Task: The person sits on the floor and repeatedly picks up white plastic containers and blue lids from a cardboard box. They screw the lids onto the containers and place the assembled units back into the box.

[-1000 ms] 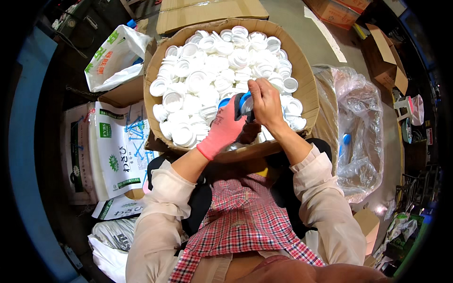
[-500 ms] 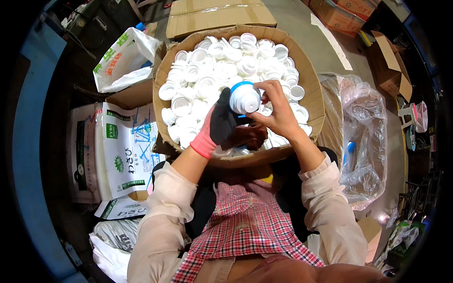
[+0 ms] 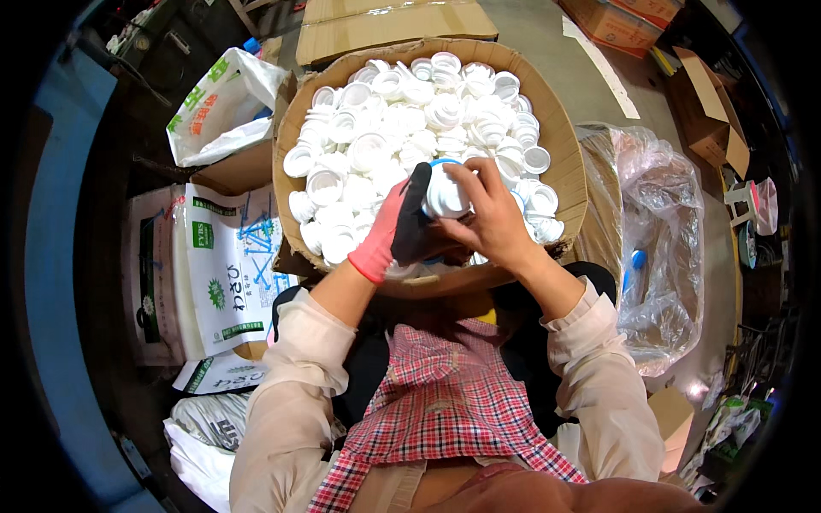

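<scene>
Over the near part of a cardboard box (image 3: 560, 184) heaped with white plastic caps (image 3: 368, 154), both hands hold one white plastic cap (image 3: 446, 195) with a blue rim. My left hand (image 3: 406, 221), in a pink and black glove, wraps round its left side, thumb up along the edge. My bare right hand (image 3: 496, 214) grips the same cap from the right, its fingers bent over the top. Part of the cap is hidden behind the right fingers. Loose caps lie on every side of the hands inside the box.
A white plastic bag (image 3: 227, 111) stands at the left, above a printed white sack (image 3: 227, 274). To the right lies a clear plastic bag (image 3: 663, 282) with a blue item inside. Flat cardboard (image 3: 393, 30) lies beyond the box; an open carton (image 3: 705, 111) stands far right.
The right fingers have moved in over the top of the cap, covering more of it. Both hands have stayed close together, and the cap sits slightly lower in view.
</scene>
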Tool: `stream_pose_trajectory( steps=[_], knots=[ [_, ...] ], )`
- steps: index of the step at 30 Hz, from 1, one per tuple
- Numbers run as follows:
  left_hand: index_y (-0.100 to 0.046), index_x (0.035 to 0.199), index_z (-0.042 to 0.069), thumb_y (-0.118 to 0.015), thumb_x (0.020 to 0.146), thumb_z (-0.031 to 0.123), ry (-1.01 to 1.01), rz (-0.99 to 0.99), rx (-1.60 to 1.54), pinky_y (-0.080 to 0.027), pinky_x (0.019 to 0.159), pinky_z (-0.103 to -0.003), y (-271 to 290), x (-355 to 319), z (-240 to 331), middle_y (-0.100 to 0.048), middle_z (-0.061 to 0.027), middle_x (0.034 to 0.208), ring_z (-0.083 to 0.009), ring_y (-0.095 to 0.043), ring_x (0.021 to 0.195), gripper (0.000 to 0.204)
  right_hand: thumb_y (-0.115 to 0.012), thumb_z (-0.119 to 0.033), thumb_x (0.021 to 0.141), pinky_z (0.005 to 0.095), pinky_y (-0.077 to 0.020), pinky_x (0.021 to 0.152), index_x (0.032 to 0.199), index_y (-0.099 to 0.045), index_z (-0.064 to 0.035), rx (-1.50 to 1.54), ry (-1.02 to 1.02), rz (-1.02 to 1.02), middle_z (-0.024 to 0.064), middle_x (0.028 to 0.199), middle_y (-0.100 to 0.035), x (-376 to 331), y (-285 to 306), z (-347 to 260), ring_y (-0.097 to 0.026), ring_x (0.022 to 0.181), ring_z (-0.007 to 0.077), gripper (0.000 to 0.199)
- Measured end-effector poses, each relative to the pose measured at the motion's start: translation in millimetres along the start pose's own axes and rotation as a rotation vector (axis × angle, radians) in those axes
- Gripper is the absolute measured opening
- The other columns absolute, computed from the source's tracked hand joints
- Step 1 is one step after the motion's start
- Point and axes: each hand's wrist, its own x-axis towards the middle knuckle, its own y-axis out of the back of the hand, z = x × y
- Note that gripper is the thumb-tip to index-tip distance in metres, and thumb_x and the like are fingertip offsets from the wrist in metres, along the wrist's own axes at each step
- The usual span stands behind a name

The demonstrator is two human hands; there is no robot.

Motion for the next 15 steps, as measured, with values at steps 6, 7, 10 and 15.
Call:
stream_pose_trajectory(
  steps=[6,7,10,15],
  knots=[
    [-0.058,0.123,0.0,-0.068,0.086,0.025,-0.107,0.363,0.89,-0.046,0.095,-0.036,71,-2,23,-0.065,-0.018,0.117,-0.0305,-0.062,0.109,0.046,-0.077,-0.019,0.07,0.0454,-0.05,0.079,0.118,-0.057,-0.0023,-0.353,-0.399,-0.099,0.0197,0.112,-0.053,-12,-5,109,-0.058,0.095,0.0369,0.054],
    [-0.059,0.12,0.002,-0.069,0.085,0.028,-0.058,0.307,1.138,-0.047,0.093,-0.039,85,-5,17,-0.065,-0.0178,0.115,-0.0337,-0.061,0.108,0.045,-0.076,-0.018,0.07,0.0462,-0.0497,0.079,0.116,-0.058,-0.0016,-0.428,-0.421,-0.129,0.0194,0.111,-0.053,-17,-10,122,-0.057,0.096,0.0374,0.052],
    [-0.059,0.116,0.004,-0.067,0.086,0.032,0.055,0.225,1.392,-0.048,0.09,-0.041,101,-20,-7,-0.065,-0.0156,0.11,-0.0322,-0.061,0.106,0.042,-0.074,-0.015,0.072,0.048,-0.0489,0.08,0.111,-0.059,-0.0001,-0.617,-0.256,-0.012,0.0184,0.108,-0.055,-18,-30,120,-0.056,0.099,0.0388,0.045],
    [-0.06,0.12,0.005,-0.069,0.084,0.028,0.003,0.242,1.345,-0.048,0.091,-0.041,75,-20,2,-0.067,-0.0152,0.109,-0.0338,-0.061,0.106,0.043,-0.068,-0.024,0.083,0.0497,-0.0478,0.081,0.101,-0.062,0.0024,-0.105,-0.436,-0.198,0.0249,0.098,-0.063,-17,-96,104,-0.06,0.094,0.0429,0.032]
  ],
)
